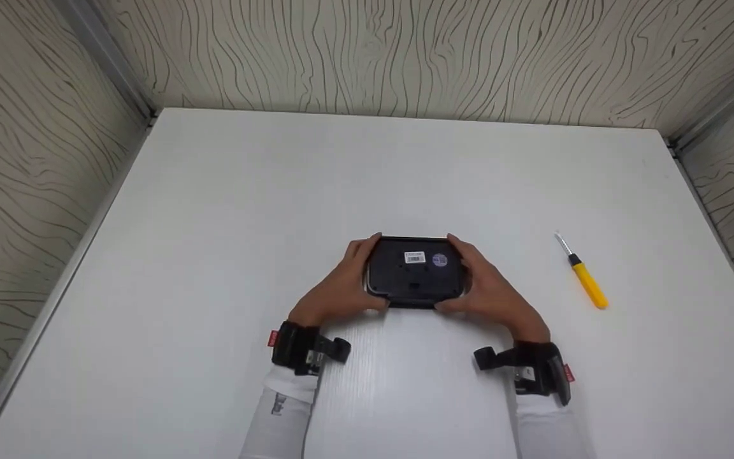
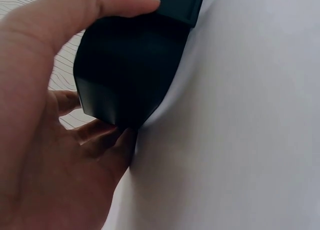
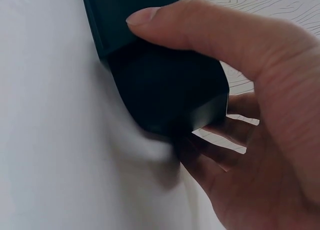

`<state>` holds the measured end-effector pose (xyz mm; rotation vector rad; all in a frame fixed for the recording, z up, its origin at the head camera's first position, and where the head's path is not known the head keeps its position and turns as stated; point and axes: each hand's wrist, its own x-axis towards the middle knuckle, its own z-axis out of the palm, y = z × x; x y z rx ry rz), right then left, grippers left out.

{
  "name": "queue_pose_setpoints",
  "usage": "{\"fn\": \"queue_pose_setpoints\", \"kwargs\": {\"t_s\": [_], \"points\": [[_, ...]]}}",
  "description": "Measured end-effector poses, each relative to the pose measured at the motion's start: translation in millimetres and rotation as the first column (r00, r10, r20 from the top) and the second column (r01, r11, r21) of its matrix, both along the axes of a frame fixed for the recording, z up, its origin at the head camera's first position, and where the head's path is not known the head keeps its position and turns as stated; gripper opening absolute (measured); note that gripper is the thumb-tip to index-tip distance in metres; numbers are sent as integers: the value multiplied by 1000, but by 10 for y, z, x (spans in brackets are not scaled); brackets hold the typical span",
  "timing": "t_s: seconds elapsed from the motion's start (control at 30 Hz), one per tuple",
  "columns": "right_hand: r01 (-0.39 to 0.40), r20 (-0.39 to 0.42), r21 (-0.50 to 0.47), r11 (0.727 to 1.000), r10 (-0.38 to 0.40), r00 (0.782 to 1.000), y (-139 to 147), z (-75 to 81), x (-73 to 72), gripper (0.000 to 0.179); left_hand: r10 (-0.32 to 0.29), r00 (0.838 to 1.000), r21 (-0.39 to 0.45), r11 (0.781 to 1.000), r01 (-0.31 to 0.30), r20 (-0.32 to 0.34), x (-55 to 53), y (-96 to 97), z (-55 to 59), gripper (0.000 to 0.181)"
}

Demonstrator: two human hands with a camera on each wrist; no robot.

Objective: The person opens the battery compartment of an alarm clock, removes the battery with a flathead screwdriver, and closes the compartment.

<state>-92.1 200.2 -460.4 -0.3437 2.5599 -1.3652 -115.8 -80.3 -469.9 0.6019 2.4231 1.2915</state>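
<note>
A flat black plastic device (image 1: 415,274), its kind unclear, shows a face with a white barcode label and a round purplish sticker. My left hand (image 1: 345,287) grips its left end, thumb at the near edge and fingers round the far side. At the opposite end my right hand (image 1: 491,290) holds it the same way. In the left wrist view the thumb presses on the dark casing (image 2: 130,65), with the fingers behind it. The right wrist view has the thumb on the casing (image 3: 170,85) too. The device's other face is hidden.
A screwdriver (image 1: 587,280) with a yellow handle lies on the white table (image 1: 246,191), to the right of my right hand. Wood-patterned panels (image 1: 405,57) stand behind the table and along both sides. Each wrist wears a black camera mount (image 1: 300,347).
</note>
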Motion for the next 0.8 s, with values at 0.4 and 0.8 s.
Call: {"fn": "queue_pose_setpoints", "kwargs": {"t_s": [0.4,0.8], "points": [[-12,-3,10,1000,12,1000,24,16,-1,121,-1,1000,28,1000,1,5,-9,21,-22,115],[-85,-41,64,994,87,995,-18,106,-31,120,1,1000,26,1000,0,-12,-17,12,-24,115]]}}
